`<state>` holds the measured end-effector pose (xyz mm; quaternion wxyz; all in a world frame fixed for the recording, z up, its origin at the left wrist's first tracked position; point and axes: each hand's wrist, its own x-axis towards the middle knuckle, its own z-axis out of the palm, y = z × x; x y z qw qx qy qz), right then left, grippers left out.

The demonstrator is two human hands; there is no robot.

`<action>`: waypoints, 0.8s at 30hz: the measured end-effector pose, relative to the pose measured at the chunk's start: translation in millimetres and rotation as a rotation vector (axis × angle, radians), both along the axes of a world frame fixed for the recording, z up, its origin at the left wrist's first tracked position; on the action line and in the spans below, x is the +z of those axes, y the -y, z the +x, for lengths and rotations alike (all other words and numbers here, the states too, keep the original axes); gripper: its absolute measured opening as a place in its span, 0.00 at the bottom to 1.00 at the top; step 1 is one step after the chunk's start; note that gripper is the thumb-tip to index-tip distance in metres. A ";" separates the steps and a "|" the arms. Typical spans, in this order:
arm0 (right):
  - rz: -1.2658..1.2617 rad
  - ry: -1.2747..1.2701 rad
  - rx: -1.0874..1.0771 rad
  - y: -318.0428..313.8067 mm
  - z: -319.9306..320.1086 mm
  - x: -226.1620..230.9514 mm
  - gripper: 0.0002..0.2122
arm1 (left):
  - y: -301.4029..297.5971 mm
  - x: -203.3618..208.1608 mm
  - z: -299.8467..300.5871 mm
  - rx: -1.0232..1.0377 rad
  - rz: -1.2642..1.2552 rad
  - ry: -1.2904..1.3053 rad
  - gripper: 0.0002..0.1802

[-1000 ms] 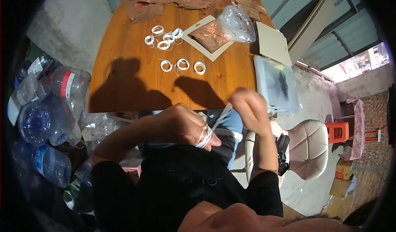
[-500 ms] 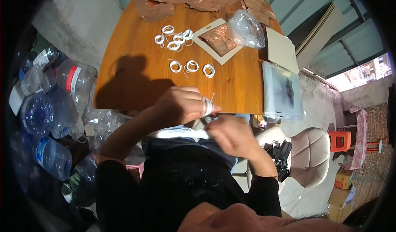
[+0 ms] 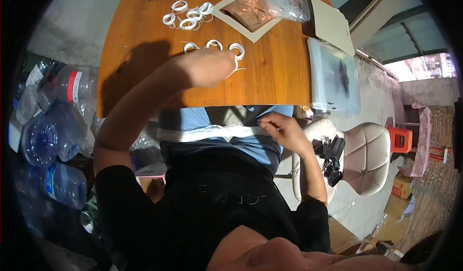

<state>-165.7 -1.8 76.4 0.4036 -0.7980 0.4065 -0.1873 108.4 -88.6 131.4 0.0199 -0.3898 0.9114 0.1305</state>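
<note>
Slim rings of wound white cord (image 3: pixel 187 27) lie in a tangled cluster on the wooden bench (image 3: pixel 282 85), thin ends trailing. Nearer, three similar coils (image 3: pixel 239 54) form a row, two partly hidden. Long white strands (image 3: pixel 188 135) stretch across the lap (image 3: pixel 185 120).

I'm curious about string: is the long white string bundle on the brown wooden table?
No, the long white string bundle lies across the person's blue trousers.
</note>
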 end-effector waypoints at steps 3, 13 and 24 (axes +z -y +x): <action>-0.069 -0.116 0.042 -10.4 -14.2 -57.7 0.06 | 13.7 -2.0 8.7 -0.050 0.108 0.066 0.09; -0.370 -0.442 -0.077 -25.8 -18.7 -146.5 0.10 | -11.0 32.1 0.0 0.166 -0.391 -0.195 0.05; -0.084 -0.429 -0.117 -30.5 -46.2 -112.8 0.09 | -96.7 -96.5 -73.7 -0.106 0.286 -0.050 0.11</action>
